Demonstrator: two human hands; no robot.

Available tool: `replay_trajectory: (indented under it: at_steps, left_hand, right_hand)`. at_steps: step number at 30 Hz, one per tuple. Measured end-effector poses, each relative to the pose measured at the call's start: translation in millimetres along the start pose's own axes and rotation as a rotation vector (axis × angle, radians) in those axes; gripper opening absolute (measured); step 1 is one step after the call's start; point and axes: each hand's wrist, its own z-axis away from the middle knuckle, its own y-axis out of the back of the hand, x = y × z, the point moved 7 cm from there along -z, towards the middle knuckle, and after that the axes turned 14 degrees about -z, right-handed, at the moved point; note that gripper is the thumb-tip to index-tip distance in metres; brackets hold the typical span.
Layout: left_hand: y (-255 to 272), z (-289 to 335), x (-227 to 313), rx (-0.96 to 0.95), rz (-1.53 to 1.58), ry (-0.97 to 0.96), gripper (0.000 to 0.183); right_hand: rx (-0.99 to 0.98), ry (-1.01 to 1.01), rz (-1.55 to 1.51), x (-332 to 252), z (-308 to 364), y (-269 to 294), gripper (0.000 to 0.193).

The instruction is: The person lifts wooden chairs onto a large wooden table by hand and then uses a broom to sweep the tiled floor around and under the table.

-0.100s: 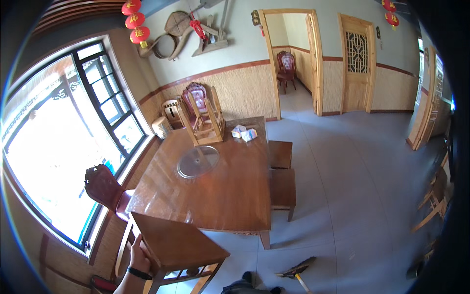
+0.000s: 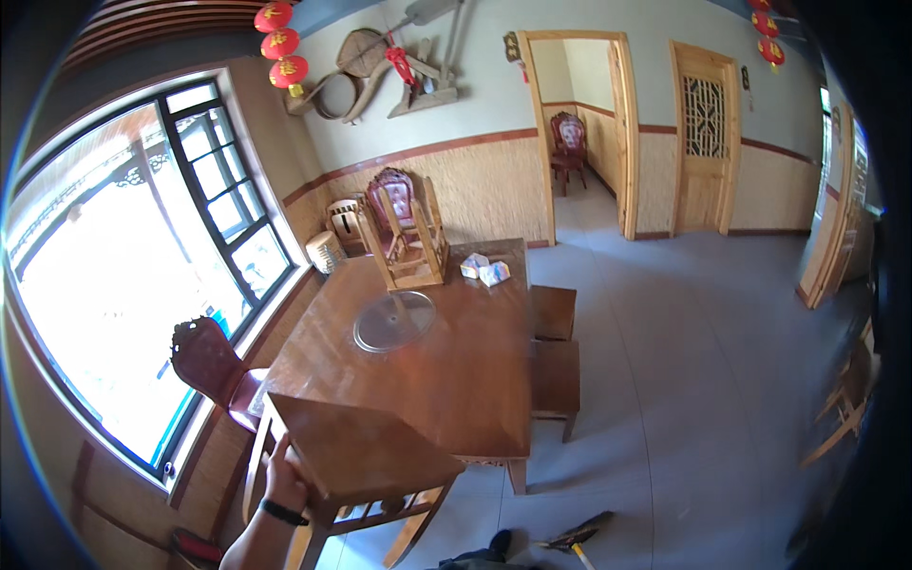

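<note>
**Stool gripped at one corner**

Our left hand (image 2: 285,478) curls round the near-left edge of the wooden stool (image 2: 366,456), which butts against the dining table (image 2: 446,380). Our right hand is out of view. Held one-sided, we judge the stool could tip or scrape the table

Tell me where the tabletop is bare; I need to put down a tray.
The table is bare between the glass turntable and the near edge. The far end is crowded: an upturned chair and tissue packs. The left hand grips a stool at the near corner.
</note>
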Motion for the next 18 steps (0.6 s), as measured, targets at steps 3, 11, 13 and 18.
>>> replay_trajectory:
  at_steps: [3, 11, 13, 18]
  left_hand:
    - [-75, -43, 58, 0.324, -0.164, -0.071, 0.048]
    - [-168, -203, 50, 0.291, 0.233, 0.045, 0.037]
    - [-169, -254, 41, 0.311, 0.299, 0.029, 0.036]
    - [-166, -351, 24, 0.33, 0.169, -0.231, 0.031]
  right_hand:
    - [0.053, -0.018, -0.105, 60, 21, 37, 0.026]
    - [0.058, 0.125, -0.124, -310, -105, 184, 0.027]
    - [0.057, 0.21, -0.147, -374, -108, 202, 0.027]
    - [0.011, 0.316, -0.163, -441, -106, 205, 0.027]
